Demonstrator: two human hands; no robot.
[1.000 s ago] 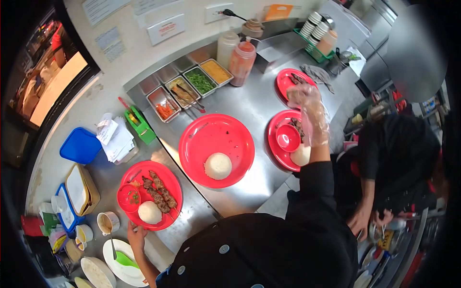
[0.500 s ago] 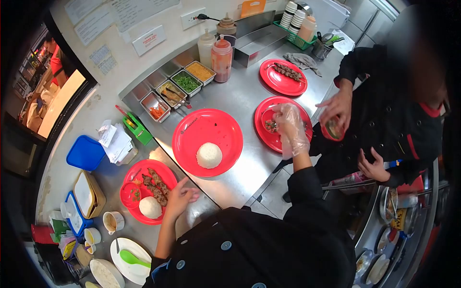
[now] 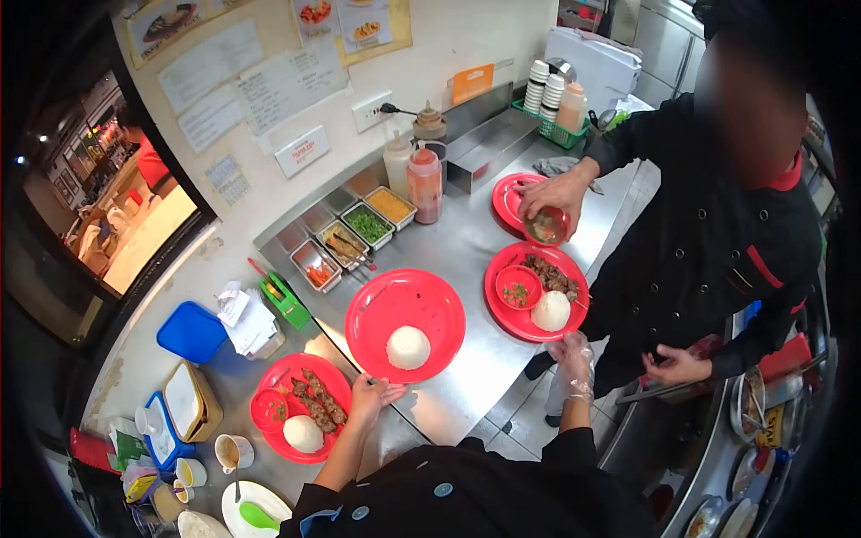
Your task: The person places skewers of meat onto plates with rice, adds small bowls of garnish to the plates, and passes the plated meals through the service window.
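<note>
At a steel kitchen counter (image 3: 480,363), a person's left hand (image 3: 372,399), fingers loosely open, meets the near rim of a red plate (image 3: 377,314) bearing rice (image 3: 409,348). The gloved right hand (image 3: 572,359) is at a meat-and-rice plate (image 3: 499,308), its fingers curled, their grip unclear. Beyond, a co-worker's hand (image 3: 558,195) grips a small bowl (image 3: 545,228) beside the far plate (image 3: 504,201).

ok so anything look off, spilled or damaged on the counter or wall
Nothing looks clearly spilled. The middle red plate has dark specks beyond its rice, possibly crumbs or marks, and the wall has discoloured, worn-looking patches beside the window.
</note>
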